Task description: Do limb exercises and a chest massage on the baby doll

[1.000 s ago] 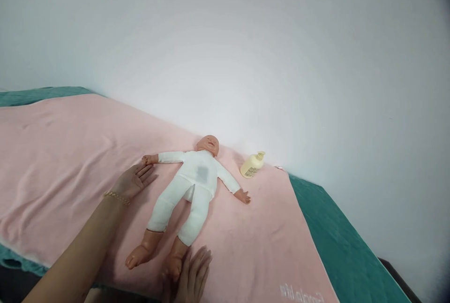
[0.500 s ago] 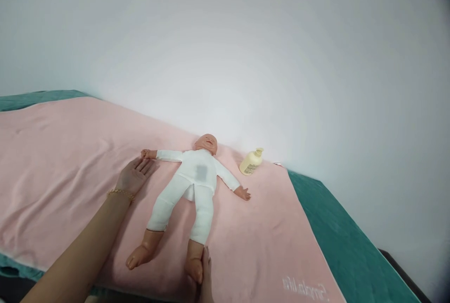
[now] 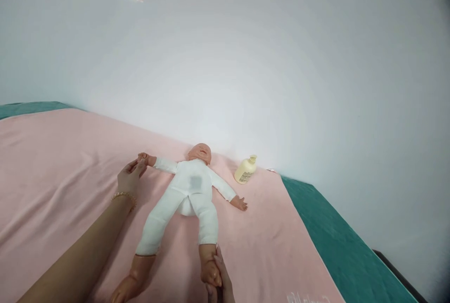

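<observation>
A baby doll point(image 3: 192, 178) with a white cloth body lies on its back on a pink blanket point(image 3: 267, 242), arms and legs spread. My left hand point(image 3: 131, 174), a beaded bracelet at its wrist, pinches the doll's hand on the left side of the view. Low in the view, my right hand point(image 3: 222, 275) is wrapped around the doll's foot on the right; part of this hand is cut off by the bottom edge. The doll's other foot and other hand lie free.
A pale yellow pump bottle point(image 3: 245, 170) stands on the blanket, right of the doll's head. Under the blanket is a green cover point(image 3: 326, 228), showing at the right and far left. Behind rises a white wall point(image 3: 246, 59).
My left hand, flat beside the doll's hand before, has closed on it. My right hand has gone from resting beside the foot to gripping it, and that leg has shifted right.
</observation>
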{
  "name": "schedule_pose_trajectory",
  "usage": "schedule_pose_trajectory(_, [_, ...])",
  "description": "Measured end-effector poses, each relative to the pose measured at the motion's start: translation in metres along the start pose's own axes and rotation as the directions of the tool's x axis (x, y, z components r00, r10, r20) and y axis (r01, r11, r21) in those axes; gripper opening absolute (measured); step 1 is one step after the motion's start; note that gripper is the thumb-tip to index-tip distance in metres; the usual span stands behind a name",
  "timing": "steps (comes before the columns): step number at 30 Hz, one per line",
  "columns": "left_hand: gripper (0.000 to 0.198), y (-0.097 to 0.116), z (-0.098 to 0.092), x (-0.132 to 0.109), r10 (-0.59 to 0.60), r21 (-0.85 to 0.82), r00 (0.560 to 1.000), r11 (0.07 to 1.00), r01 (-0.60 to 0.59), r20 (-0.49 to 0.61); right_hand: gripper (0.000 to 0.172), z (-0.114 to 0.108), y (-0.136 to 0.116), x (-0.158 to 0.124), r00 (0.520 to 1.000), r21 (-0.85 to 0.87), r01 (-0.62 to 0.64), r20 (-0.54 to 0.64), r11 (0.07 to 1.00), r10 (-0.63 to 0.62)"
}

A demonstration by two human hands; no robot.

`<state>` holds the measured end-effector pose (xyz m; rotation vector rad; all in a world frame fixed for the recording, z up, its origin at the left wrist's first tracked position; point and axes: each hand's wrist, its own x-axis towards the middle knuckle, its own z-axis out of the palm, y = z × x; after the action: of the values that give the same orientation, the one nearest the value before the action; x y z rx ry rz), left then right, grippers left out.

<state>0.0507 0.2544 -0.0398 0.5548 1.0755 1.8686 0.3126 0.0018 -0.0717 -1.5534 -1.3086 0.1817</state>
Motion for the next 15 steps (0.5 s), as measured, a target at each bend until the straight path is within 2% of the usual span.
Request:
schedule_pose_trajectory(3, [0.042,0.002,0.013,-0.011,0.093,0.113,0.991,0.988,-0.103,0.093,0.043,0.009,-0.004,0.016,0.999,0.028,0.041,-0.023,0.999,-0.040])
schedule_pose_trajectory(6, [0.042,0.002,0.023,-0.030,0.117,0.213,0.944,0.959,-0.188,0.309,0.043,0.016,-0.013,0.028,0.997,0.063,0.072,-0.036,0.995,-0.070])
schedule_pose_trajectory(8, [0.041,0.000,0.026,-0.042,0.085,0.315,0.863,0.910,-0.271,0.498,0.042,0.022,-0.020,0.036,0.996,0.090,0.084,-0.034,0.992,-0.082])
schedule_pose_trajectory(10, [0.042,-0.003,0.027,-0.048,0.053,0.376,0.765,0.848,-0.374,0.641,0.040,0.029,-0.024,0.045,0.996,0.118,0.087,-0.022,0.989,-0.085])
schedule_pose_trajectory(12, [0.042,-0.004,0.026,-0.048,0.051,0.377,0.692,0.809,-0.452,0.720,0.038,0.037,-0.029,0.056,0.996,0.147,0.088,-0.006,0.985,-0.089])
schedule_pose_trajectory(15, [0.038,-0.002,0.026,-0.044,0.059,0.348,0.630,0.792,-0.501,0.774,0.039,0.048,-0.036,0.068,0.996,0.226,0.068,0.042,0.972,-0.079])
